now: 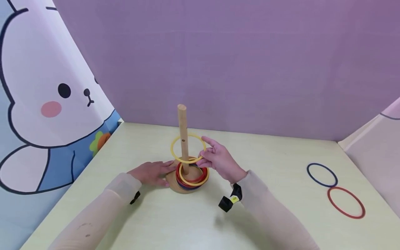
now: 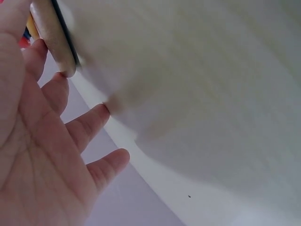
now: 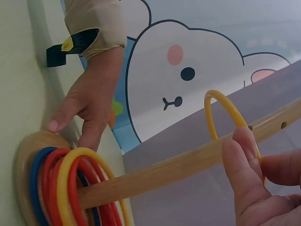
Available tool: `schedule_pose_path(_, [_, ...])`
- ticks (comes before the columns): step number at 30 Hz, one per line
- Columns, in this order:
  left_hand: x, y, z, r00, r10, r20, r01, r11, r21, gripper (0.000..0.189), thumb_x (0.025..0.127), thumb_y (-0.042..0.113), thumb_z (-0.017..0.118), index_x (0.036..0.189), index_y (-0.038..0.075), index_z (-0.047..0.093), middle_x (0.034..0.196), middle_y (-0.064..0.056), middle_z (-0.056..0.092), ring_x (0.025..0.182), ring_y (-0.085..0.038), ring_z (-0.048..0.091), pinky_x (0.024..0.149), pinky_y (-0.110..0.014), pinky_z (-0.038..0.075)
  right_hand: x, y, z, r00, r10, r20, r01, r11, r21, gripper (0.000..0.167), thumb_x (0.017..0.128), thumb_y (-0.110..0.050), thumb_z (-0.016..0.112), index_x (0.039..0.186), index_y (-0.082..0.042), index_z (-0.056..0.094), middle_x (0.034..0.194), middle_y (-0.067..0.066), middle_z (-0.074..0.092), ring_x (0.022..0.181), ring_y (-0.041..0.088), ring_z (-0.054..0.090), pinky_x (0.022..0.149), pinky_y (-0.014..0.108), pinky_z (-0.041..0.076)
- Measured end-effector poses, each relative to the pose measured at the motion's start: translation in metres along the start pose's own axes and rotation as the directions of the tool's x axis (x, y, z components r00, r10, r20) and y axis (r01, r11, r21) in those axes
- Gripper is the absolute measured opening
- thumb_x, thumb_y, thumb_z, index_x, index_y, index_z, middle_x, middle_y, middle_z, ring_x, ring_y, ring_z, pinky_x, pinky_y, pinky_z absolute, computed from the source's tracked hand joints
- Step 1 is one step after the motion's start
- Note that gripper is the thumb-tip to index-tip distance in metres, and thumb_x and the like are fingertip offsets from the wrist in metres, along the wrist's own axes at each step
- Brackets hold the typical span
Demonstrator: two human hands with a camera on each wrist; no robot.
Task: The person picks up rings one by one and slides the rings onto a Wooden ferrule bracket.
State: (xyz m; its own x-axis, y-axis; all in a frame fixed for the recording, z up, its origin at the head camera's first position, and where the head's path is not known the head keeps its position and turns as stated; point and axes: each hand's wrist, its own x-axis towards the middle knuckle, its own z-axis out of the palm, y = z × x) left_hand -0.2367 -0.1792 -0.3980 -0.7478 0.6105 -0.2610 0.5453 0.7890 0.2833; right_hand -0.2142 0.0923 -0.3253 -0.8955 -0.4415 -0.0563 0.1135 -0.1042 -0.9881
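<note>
A wooden peg stands upright on a round wooden base. Red, blue and yellow rings lie piled around its foot. My right hand pinches a yellow ring between thumb and fingers, on the right side of the peg. That ring encircles the peg about midway up, above the pile. On the left, my left hand rests at the edge of the base, its fingers extended and touching the wood. In the left wrist view, its fingertips are spread, two of them at the base's rim.
Toward the right of the pale table lie a blue ring and a red ring, close together. A purple wall rises behind the table, and a cartoon-printed panel borders the left side.
</note>
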Motion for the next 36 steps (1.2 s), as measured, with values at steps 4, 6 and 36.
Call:
schedule_pose_path(4, [0.002,0.001,0.000,1.000,-0.016,0.017,0.016,1.000,0.003,0.072,0.087,0.044,0.066,0.147,0.013,0.040,0.155,-0.010,0.028,0.134,-0.044,0.034,0.103,-0.059,0.032,0.000,0.010,-0.002,1.000,0.020,-0.006,-0.020,1.000,0.003,0.059,0.099,0.005,0.042,0.152,-0.002,0.016,0.085,0.006,0.055,0.067,0.010,0.065,0.071,0.024,0.055])
schedule_pose_path(6, [0.002,0.001,0.000,0.999,-0.029,0.024,0.029,1.000,0.003,0.072,0.087,0.044,0.066,0.147,0.014,0.040,0.155,-0.010,0.028,0.134,-0.044,0.034,0.103,-0.059,0.032,0.000,0.015,-0.002,1.000,0.025,-0.005,-0.025,1.000,0.004,0.059,0.099,0.005,0.041,0.152,-0.001,0.015,0.085,0.006,0.055,0.067,0.010,0.065,0.072,0.024,0.055])
schedule_pose_path(36, [0.003,0.001,0.000,0.999,-0.039,0.032,0.040,0.998,-0.039,0.071,0.088,0.044,0.064,0.147,0.014,0.039,0.155,-0.013,0.027,0.135,-0.046,0.031,0.105,-0.059,0.030,-0.005,0.070,-0.021,0.997,0.077,0.003,-0.077,0.997,-0.021,0.060,0.097,0.007,0.042,0.150,0.006,0.013,0.083,0.007,0.055,0.068,0.010,0.064,0.071,0.022,0.055])
